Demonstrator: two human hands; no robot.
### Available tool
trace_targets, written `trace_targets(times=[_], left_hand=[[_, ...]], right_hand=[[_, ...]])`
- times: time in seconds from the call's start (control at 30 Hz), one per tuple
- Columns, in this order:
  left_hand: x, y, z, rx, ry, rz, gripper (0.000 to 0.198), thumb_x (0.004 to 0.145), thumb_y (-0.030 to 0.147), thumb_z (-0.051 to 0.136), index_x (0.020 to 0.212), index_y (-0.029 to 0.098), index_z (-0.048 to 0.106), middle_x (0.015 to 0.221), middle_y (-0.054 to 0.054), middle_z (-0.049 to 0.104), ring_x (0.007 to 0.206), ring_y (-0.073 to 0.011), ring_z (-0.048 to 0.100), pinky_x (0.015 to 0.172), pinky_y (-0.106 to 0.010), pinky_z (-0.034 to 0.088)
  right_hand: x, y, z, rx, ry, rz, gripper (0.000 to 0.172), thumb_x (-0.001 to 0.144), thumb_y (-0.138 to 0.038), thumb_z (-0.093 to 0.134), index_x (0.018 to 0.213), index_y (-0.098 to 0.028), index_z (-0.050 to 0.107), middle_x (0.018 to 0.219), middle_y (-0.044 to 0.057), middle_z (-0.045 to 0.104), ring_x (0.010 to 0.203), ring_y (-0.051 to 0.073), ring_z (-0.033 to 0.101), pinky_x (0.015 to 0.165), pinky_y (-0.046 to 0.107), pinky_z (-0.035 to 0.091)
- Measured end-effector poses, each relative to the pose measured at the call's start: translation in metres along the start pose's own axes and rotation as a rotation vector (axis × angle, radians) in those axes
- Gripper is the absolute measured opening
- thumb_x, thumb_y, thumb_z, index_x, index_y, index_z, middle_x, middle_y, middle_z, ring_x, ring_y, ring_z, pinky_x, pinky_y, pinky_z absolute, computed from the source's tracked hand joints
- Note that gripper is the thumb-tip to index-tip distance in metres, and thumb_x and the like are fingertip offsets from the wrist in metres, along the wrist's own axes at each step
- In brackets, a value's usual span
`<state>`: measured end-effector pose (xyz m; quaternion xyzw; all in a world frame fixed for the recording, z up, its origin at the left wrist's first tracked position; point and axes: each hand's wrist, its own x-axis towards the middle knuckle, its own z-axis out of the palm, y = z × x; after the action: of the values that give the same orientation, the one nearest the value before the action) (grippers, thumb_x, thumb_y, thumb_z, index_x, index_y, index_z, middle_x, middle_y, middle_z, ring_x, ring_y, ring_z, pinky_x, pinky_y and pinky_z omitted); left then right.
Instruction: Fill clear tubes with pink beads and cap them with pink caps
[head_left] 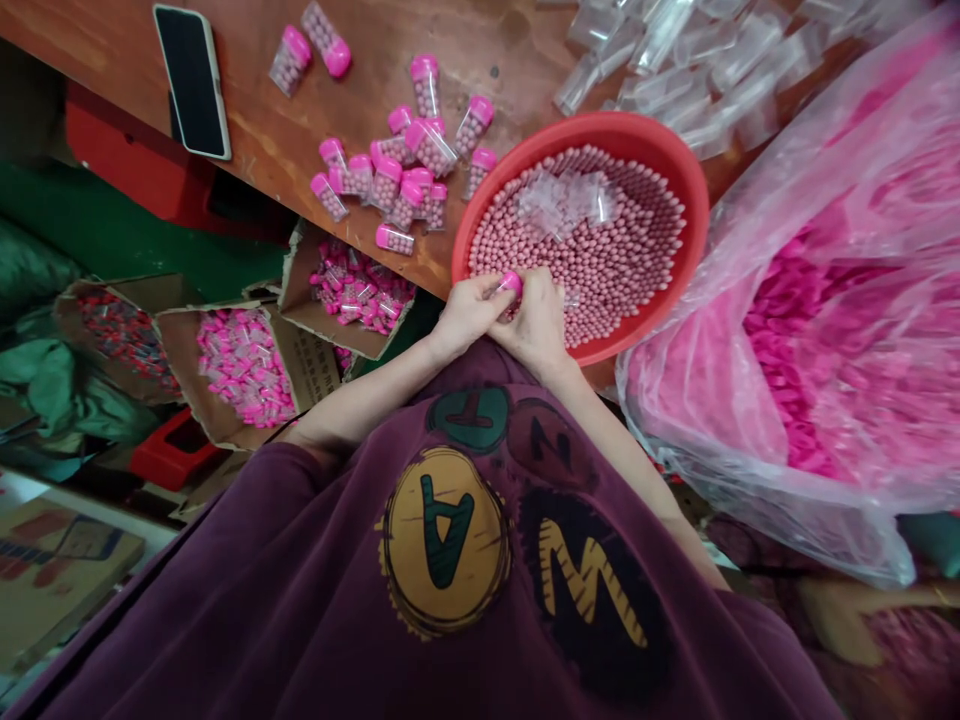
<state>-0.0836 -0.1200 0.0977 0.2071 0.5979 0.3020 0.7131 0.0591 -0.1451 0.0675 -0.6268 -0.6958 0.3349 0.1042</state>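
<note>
At the near edge of the basin my two hands meet. My left hand (466,316) is closed round a small clear bottle with a pink cap (511,283). Against that cap press the fingers of my right hand (537,322), also closed. The bottle's body is mostly hidden by my fingers. A bit of clear plastic (571,298) shows just beside my right hand; whether I hold it I cannot tell. The red basin (694,190) is filled with small pink beads (637,255), and several empty clear bottles (562,205) lie on the beads.
Several filled, pink-capped bottles (386,185) lie on the wooden table (517,50). A phone (193,85) lies at the left. Clear empty bottles (705,65) are heaped behind the basin. Right stands a plastic bag of pink caps (795,340); cardboard boxes (300,270) of bottles stand below left.
</note>
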Motion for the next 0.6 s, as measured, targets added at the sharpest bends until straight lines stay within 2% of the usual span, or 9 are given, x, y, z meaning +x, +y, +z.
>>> trace_targets(times=[0.13, 0.27, 0.37, 0.47, 0.53, 0.6], left_hand=[[-0.006, -0.002, 0.002, 0.002, 0.034, 0.012, 0.023, 0.107, 0.018, 0.085, 0.086, 0.015, 0.077, 0.076, 0.002, 0.070, 0.069, -0.0086, 0.062, 0.069, -0.020, 0.054], [-0.005, -0.010, -0.002, -0.017, 0.007, -0.044, 0.029, 0.106, 0.036, 0.091, 0.091, 0.017, 0.077, 0.079, 0.000, 0.074, 0.073, -0.0130, 0.068, 0.075, -0.027, 0.063], [-0.004, -0.015, -0.004, 0.039, -0.035, -0.064, 0.034, 0.106, 0.048, 0.091, 0.095, 0.018, 0.078, 0.079, -0.002, 0.074, 0.077, -0.0168, 0.071, 0.079, -0.032, 0.066], [0.000, -0.012, -0.014, 0.147, 0.004, 0.064, 0.031, 0.109, 0.050, 0.086, 0.109, 0.020, 0.080, 0.090, -0.004, 0.078, 0.084, -0.0195, 0.075, 0.083, -0.035, 0.067], [0.011, -0.004, -0.034, 0.238, 0.099, 0.211, 0.028, 0.112, 0.050, 0.081, 0.123, 0.024, 0.081, 0.102, -0.006, 0.081, 0.088, -0.0202, 0.077, 0.085, -0.036, 0.068], [0.031, 0.006, -0.063, 0.308, 0.242, 0.337, 0.032, 0.113, 0.053, 0.077, 0.134, 0.028, 0.079, 0.110, -0.006, 0.082, 0.094, -0.0212, 0.079, 0.089, -0.038, 0.070]], right_hand=[[0.002, 0.003, -0.001, -0.070, 0.016, -0.032, 0.043, 0.096, -0.049, 0.078, 0.124, -0.019, 0.067, 0.121, 0.017, 0.076, 0.115, 0.035, 0.068, 0.104, 0.055, 0.055], [0.003, 0.001, -0.004, -0.121, -0.022, -0.045, 0.048, 0.096, -0.061, 0.079, 0.117, -0.020, 0.068, 0.117, 0.017, 0.075, 0.117, 0.041, 0.069, 0.107, 0.063, 0.054], [-0.002, -0.003, -0.007, -0.073, -0.082, -0.025, 0.053, 0.099, -0.055, 0.082, 0.132, -0.016, 0.070, 0.128, 0.021, 0.076, 0.124, 0.044, 0.070, 0.114, 0.067, 0.055], [-0.012, 0.004, -0.009, 0.060, -0.121, -0.039, 0.080, 0.100, -0.046, 0.086, 0.168, -0.016, 0.056, 0.159, 0.026, 0.068, 0.148, 0.046, 0.065, 0.125, 0.068, 0.055], [-0.018, 0.020, -0.011, 0.106, -0.107, 0.004, 0.088, 0.104, -0.045, 0.083, 0.180, -0.021, 0.046, 0.170, 0.024, 0.061, 0.156, 0.044, 0.063, 0.129, 0.069, 0.057], [-0.022, 0.043, -0.014, 0.057, -0.068, 0.122, 0.074, 0.110, -0.039, 0.075, 0.179, -0.022, 0.052, 0.168, 0.024, 0.062, 0.153, 0.043, 0.065, 0.127, 0.068, 0.059]])
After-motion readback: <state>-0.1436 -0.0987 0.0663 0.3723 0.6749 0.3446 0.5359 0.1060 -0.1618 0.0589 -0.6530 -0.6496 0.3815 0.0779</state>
